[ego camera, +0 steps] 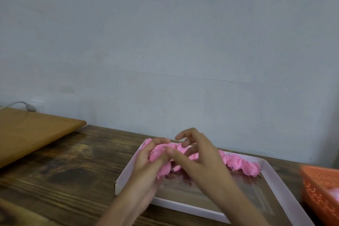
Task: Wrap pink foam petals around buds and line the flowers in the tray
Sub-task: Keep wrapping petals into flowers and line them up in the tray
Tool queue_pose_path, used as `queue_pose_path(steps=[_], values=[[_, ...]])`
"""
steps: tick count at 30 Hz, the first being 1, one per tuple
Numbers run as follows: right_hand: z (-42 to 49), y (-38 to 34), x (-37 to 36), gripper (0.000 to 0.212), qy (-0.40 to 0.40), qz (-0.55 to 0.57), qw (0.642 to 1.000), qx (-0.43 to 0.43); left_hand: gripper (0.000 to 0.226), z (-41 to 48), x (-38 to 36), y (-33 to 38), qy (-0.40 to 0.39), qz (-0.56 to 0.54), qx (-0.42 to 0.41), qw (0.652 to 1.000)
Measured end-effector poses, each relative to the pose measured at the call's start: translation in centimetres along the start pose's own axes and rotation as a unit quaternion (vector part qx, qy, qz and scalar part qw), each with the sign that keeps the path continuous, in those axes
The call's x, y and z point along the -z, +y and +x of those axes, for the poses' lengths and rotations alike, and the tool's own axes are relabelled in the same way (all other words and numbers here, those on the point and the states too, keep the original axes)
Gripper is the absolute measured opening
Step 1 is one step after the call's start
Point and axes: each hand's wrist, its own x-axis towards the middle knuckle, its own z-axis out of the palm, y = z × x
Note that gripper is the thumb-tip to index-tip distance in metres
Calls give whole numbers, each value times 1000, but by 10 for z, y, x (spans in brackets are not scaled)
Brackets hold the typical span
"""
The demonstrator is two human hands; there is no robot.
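A shallow white tray point(278, 187) with a clear bottom lies on the dark wooden table. Along its far side runs a row of pink foam flowers point(238, 162). Above the tray's left end, my left hand point(146, 163) is curled around a pink foam flower point(159, 154). My right hand point(198, 154) meets it from the right, thumb pressed against the pink foam and the other fingers raised and spread. The bud inside the flower is hidden by petals and fingers.
An orange perforated basket point(319, 189) stands at the right edge, next to the tray. A light wooden board point(33, 134) rests on the table at the left. A grey cable and plug point(29, 107) lie by the wall behind it.
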Motion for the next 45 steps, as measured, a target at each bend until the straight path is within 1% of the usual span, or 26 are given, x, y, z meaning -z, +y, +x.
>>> queue_pose_path(steps=[1,2,5,9,11,13,14,17,20,22,25,26,28,30,32,34,36,38,40,42,43,45], values=[[-1,1,-10,26,6,37,999,-31,29,1,-2,-1,25,-48,2,999],[-3,4,-21,31,-2,48,998,-48,24,2,-5,-3,43,-84,2,996],[-9,10,-42,38,-3,56,996,-62,18,2,-12,-6,70,-154,-9,985],[-7,16,-47,34,0,126,986,-110,6,-1,-15,-6,81,-163,-11,983],[-6,17,-47,33,1,158,981,-117,12,0,-14,-9,84,-159,-11,984],[-7,17,-49,27,9,180,977,-110,11,0,-15,-9,83,-163,-10,983],[-7,17,-50,24,13,190,976,-106,16,0,-14,-9,79,-166,-10,983],[-6,17,-53,19,24,233,967,-97,48,0,-11,-9,42,-157,-8,987],[-5,15,-52,18,14,291,951,-106,77,-2,-4,-9,-15,-167,22,986],[-4,14,-51,17,7,340,930,-139,82,-4,1,-9,-76,-179,39,980],[-2,15,-51,16,-16,427,881,-202,76,-7,6,-5,-146,-147,35,978],[-2,14,-50,16,-30,452,864,-219,68,-6,6,-4,-150,-118,31,981],[-3,12,-45,19,-58,475,841,-253,50,-5,6,-5,-129,-53,24,990],[-2,13,-37,17,-74,479,827,-284,41,-4,5,-5,-113,-24,26,993],[-1,12,-29,24,-98,477,820,-301,38,-6,4,-3,-122,-14,24,992],[0,12,-25,30,-119,472,817,-310,44,-7,2,0,-123,-12,26,992],[0,12,-24,29,-127,466,818,-313,58,-7,3,1,-110,-6,38,993],[-1,11,-27,21,-127,453,833,-292,56,-7,4,1,-113,6,32,993],[-2,10,-30,23,-120,444,850,-257,57,-5,5,1,-131,7,11,991],[-3,10,-34,23,-97,445,865,-209,60,-4,4,1,-120,-10,-10,993],[-3,11,-36,21,-74,434,879,-183,57,-3,2,0,-102,-22,-19,994],[-2,12,-37,17,-5,374,917,-138,51,-2,-3,-3,-54,-44,-24,997]])
